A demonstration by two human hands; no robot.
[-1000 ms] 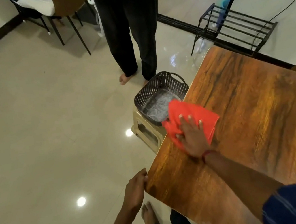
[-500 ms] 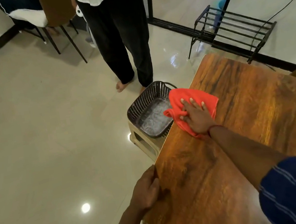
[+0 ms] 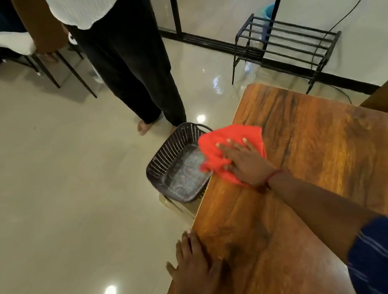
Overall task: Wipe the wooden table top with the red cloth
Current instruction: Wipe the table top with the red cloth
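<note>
At the wooden table top's [image 3: 329, 164] left edge, right hand [image 3: 246, 161] fingers [image 3: 228, 145] splay flat on crumpled red cloth [image 3: 231, 136]; left hand [image 3: 196, 270] flat

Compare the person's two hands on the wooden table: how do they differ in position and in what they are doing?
The right hand lies flat on the red cloth, well up the table's left side; the left hand touches bare wood at the table's near left edge. The right hand presses cloth beside the dark basket; the left hand holds nothing. The right wrist wears a red thread; the left shows none. Both rest palm-down, fingers spread.
</note>
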